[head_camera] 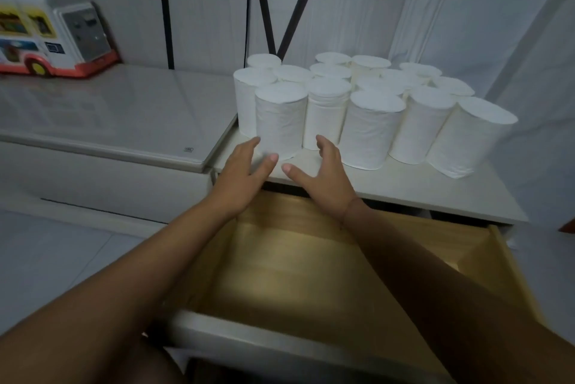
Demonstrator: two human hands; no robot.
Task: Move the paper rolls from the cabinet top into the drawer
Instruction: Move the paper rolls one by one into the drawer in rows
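Spread, empty left hand (245,170) and right hand (320,173) flank the nearest upright paper roll (280,121) on the cabinet top (404,184), above the open drawer (298,271).

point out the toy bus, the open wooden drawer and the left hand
red and white toy bus (53,41), head view, side panel
open wooden drawer (280,274), head view, bare floor
left hand (245,172), head view, back of hand

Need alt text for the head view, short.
Two bare hands, left hand and right hand, reach open toward an upright white paper roll at the front of a cluster on a pale cabinet top. Below, an empty wooden drawer is pulled open.
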